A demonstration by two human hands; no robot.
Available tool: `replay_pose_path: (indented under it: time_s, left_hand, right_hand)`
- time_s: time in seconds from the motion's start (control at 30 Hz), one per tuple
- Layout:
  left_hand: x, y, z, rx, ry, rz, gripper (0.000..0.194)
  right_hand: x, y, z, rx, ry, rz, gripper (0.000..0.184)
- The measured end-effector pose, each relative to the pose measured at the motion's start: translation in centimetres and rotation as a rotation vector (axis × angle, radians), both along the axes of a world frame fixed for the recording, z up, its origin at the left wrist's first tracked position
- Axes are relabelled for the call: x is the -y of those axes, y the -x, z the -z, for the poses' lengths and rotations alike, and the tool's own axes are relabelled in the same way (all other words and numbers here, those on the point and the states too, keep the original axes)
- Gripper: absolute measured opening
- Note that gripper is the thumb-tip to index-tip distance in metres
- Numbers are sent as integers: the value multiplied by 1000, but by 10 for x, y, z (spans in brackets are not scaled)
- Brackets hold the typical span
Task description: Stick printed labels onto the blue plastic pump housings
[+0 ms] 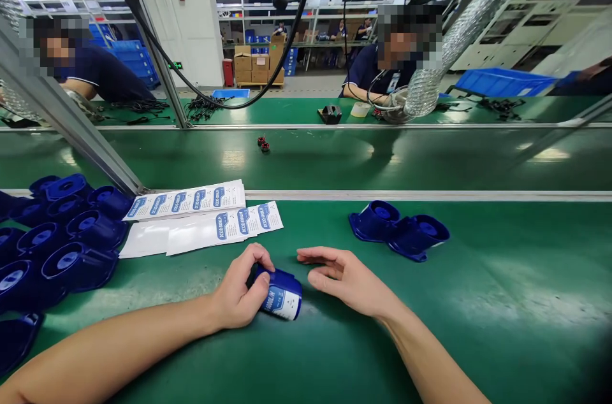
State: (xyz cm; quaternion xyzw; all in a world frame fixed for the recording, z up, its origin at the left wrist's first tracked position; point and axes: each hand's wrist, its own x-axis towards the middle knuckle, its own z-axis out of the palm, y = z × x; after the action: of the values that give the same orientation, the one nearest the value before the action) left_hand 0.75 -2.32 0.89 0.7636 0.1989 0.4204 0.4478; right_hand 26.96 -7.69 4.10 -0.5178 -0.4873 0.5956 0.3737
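My left hand (243, 289) is closed around a blue plastic housing (294, 289), which lies tilted on its side just above or on the green bench. A white and blue printed label (282, 303) covers its facing side. To the right of the housing, my right hand (347, 276) is held with fingers apart and nothing in them, not touching the part. Sheets of printed labels (205, 229) lie beyond my left hand. Two more blue housings (418, 235) stand together past my right hand.
Many blue housings (79, 260) crowd the bench at left. A metal post (81, 117) rises behind them. Small dark red parts (263, 144) rest on the middle green strip (310, 165). Two co-workers sit opposite, near silvery ducting (459, 41); a black cable (191, 88) hangs overhead.
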Motion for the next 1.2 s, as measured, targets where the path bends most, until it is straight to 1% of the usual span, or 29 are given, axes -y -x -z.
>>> replay_pose_path:
  time_s: [0.07, 0.13, 0.2, 0.23, 0.27, 0.33, 0.4, 0.47, 0.53, 0.63, 0.7, 0.77, 0.8, 0.87, 0.93, 1.0, 1.1, 1.17, 1.2]
  left_hand:
    - [-3, -1, 4, 78, -12, 46, 14]
    - [-6, -4, 6, 148, -5, 70, 16]
    - [-7, -7, 5, 195, 34, 49, 16]
    - [-7, -8, 4, 212, 57, 25, 19]
    - [-7, -9, 3, 226, 85, 1, 26]
    - [-5, -9, 2, 236, 175, -3, 49]
    - [-2, -8, 4, 212, 316, 86, 69]
    - [2, -7, 7, 173, 460, 194, 75]
    - [6, -9, 10, 164, 546, 230, 77]
    - [10, -13, 12, 183, 614, 176, 82]
    - [12, -14, 13, 165, 593, 94, 79]
    - [14, -14, 14, 100, 500, -7, 74]
    - [15, -13, 14, 53, 450, -43, 73]
    - [15, -12, 16, -40, 374, -71, 74]
    - [13, -10, 17, -93, 318, -57, 74]
    - [10, -9, 18, -98, 249, -14, 76]
    - [7, -7, 19, -75, 150, 70, 89]
    - [4, -6, 20, -70, 148, 113, 98]
    - [3, -6, 20, -70, 183, 134, 101]
  right_hand:
    - [-1, 4, 3, -171, 74, -11, 66]
    - [-1, 15, 7, -243, 119, -49, 70]
    - [-1, 27, 11, -313, 175, -75, 67]
    - [-1, 32, 12, -349, 194, -71, 64]
    - [-1, 36, 12, -381, 201, -53, 62]
    - [-1, 40, 12, -486, 200, 6, 61]
    - [0, 42, 10, -631, 193, 51, 60]
    - [2, 43, 11, -743, 188, 56, 59]
    - [4, 46, 17, -756, 166, 33, 63]
    - [6, 55, 34, -660, 41, 18, 77]
    - [6, 60, 45, -587, -73, 50, 78]
    - [6, 65, 50, -526, -134, 103, 73]
    - [5, 67, 50, -502, -140, 130, 72]
    - [5, 70, 46, -460, -136, 173, 71]
    - [6, 71, 38, -446, -123, 192, 68]
    - [7, 71, 31, -457, -113, 195, 65]
    - [8, 71, 25, -478, -98, 206, 65]
    - [7, 71, 23, -468, -88, 238, 67]
    - [7, 71, 23, -460, -85, 252, 69]
